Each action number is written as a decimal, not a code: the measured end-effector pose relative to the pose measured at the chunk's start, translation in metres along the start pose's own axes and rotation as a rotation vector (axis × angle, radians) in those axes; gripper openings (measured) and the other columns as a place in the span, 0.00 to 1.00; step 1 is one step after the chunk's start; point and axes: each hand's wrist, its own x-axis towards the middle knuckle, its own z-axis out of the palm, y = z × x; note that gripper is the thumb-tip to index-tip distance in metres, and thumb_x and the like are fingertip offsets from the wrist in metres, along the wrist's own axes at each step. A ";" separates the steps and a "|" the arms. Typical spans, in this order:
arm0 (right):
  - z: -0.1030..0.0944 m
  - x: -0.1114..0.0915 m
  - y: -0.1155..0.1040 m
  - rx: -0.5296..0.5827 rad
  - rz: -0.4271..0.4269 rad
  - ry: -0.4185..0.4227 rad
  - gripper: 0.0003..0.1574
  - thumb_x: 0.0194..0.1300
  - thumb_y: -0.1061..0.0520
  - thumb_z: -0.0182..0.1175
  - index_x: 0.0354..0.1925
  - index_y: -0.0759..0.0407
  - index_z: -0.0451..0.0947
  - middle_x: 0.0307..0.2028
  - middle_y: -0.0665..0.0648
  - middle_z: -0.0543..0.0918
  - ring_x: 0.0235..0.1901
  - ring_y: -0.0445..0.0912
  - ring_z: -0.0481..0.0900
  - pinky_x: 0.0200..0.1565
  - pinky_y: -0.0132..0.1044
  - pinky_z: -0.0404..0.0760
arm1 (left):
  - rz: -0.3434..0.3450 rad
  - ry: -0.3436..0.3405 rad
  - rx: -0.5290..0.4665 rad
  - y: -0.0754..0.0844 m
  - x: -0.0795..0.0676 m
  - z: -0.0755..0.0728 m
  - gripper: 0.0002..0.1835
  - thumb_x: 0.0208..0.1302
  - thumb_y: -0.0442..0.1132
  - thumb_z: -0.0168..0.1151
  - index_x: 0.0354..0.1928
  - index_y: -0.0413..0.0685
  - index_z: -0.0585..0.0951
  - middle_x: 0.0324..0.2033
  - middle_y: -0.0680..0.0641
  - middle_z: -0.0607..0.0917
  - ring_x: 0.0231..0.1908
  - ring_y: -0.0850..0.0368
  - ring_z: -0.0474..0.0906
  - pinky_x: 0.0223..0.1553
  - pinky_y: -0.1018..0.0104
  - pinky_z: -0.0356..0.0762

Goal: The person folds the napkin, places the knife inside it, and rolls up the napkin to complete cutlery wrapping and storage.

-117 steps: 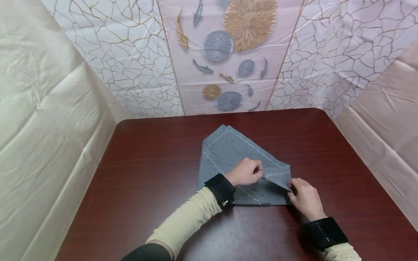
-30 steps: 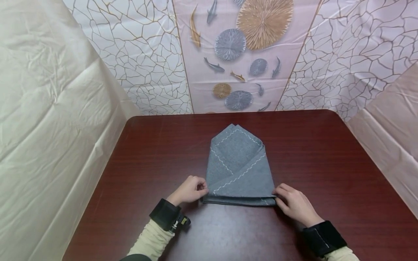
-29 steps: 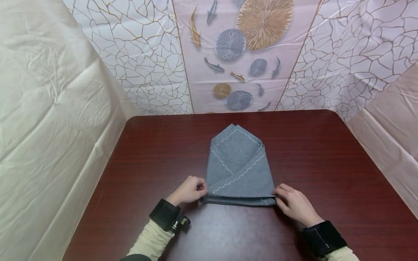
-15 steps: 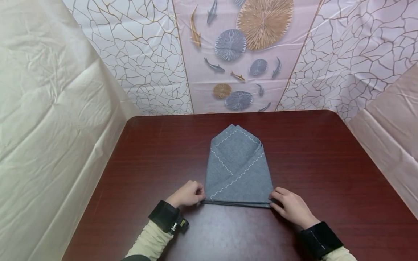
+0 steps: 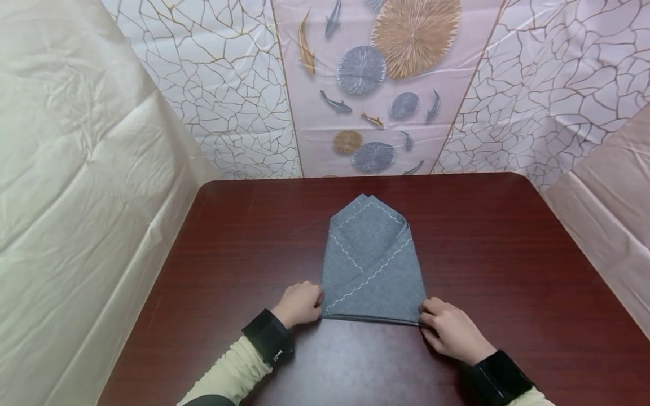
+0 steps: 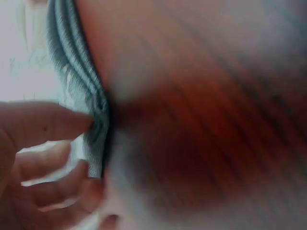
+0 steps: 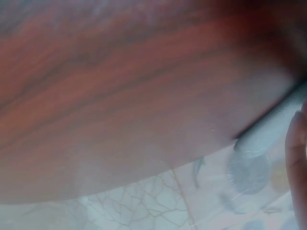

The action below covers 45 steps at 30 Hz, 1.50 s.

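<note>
A grey cloth [image 5: 372,265] with wavy white stitched lines lies folded on the table, its pointed end away from me and its straight front edge toward me. My left hand [image 5: 299,304] pinches the front left corner. In the left wrist view, the thumb [image 6: 53,125] presses on the layered edge of the cloth [image 6: 76,62], with the other fingers curled beside it. My right hand [image 5: 452,330] pinches the front right corner, thumb nearest me. The right wrist view catches only a finger [image 7: 296,153] at its right border, beside the cloth's side edge [image 7: 268,127].
The dark red-brown wooden table [image 5: 244,237] extends around the cloth on all sides. A patterned white and pink fabric [image 5: 376,124] hangs behind its far edge. Cream drapes [image 5: 101,225] stand on the left, and a pinkish drape [image 5: 609,186] on the right.
The cloth's right flap has been folded over to the left, and its front edges have come together. My left hand has moved from above the cloth to its front left corner.
</note>
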 end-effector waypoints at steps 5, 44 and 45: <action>0.002 0.006 -0.004 -0.027 -0.055 -0.026 0.11 0.35 0.63 0.66 0.18 0.57 0.72 0.34 0.55 0.76 0.32 0.47 0.73 0.29 0.41 0.73 | 0.283 0.077 0.191 0.012 0.001 0.000 0.15 0.39 0.28 0.63 0.31 0.52 0.78 0.30 0.54 0.73 0.35 0.58 0.71 0.29 0.65 0.68; 0.012 0.032 0.000 0.017 0.240 -0.103 0.25 0.38 0.78 0.56 0.40 0.66 0.74 0.29 0.59 0.80 0.28 0.52 0.79 0.27 0.42 0.76 | 0.196 0.072 0.166 0.019 0.034 0.009 0.17 0.40 0.27 0.64 0.34 0.43 0.69 0.24 0.47 0.78 0.28 0.50 0.78 0.30 0.61 0.75; 0.012 0.033 0.002 0.029 0.253 -0.106 0.25 0.39 0.78 0.56 0.40 0.67 0.74 0.29 0.59 0.81 0.28 0.52 0.79 0.27 0.42 0.76 | 0.178 0.066 0.140 0.018 0.035 0.008 0.18 0.40 0.27 0.64 0.35 0.42 0.69 0.23 0.47 0.78 0.28 0.50 0.78 0.30 0.61 0.75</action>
